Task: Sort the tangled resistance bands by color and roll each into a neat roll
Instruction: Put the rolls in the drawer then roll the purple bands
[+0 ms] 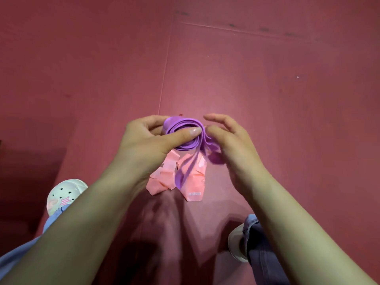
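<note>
A purple resistance band (pixel 185 136) is partly wound into a loose roll, held in the air above the floor. My left hand (pixel 148 140) grips the roll, its thumb pressed across the coils. My right hand (pixel 228 140) is at the roll's right side, fingers loosely curved, thumb touching the band where its loose tail hangs down. Below the roll, a pink band (pixel 174 177) lies crumpled on the floor, with white lettering on one end.
The floor is dark pink matting (pixel 267 89) with a seam running away from me. My feet are at the bottom: a white clog (pixel 63 194) at the left, a white shoe (pixel 236 245) at the right, both under blue trouser legs.
</note>
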A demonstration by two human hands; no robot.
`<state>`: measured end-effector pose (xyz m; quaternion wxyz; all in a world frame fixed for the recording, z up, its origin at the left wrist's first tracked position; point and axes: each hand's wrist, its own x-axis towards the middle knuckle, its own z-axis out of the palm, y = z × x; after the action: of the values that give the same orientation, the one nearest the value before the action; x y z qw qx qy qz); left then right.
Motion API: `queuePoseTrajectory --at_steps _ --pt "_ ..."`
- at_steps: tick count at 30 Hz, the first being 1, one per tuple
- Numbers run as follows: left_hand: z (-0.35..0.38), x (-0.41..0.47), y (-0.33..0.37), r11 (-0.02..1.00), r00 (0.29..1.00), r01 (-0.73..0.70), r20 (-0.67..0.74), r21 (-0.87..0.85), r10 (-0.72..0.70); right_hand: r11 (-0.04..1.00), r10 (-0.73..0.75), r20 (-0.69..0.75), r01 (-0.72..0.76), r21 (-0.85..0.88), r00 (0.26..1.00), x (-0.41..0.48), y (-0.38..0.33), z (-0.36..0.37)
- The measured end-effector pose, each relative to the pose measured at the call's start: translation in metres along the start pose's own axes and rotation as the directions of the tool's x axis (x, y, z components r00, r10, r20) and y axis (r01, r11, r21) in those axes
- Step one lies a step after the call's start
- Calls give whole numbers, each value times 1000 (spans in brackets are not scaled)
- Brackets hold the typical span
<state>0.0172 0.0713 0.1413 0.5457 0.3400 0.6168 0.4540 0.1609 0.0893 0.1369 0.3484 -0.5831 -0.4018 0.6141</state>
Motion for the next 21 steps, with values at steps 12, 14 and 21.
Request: queuePoseTrajectory --at_steps 12,14,21 --pt "-5 8 -14 985 988 55 -151 166 -30 963 -171 310 225 -149 935 -10 -3 8" --pt "-7 10 -15 978 987 27 -161 208 7 964 -165 314 220 -150 935 -9 -1 8" --pt "-10 8 -9 954 993 -14 -111 300 49 949 -161 327 237 -207 931 -8 -1 4"
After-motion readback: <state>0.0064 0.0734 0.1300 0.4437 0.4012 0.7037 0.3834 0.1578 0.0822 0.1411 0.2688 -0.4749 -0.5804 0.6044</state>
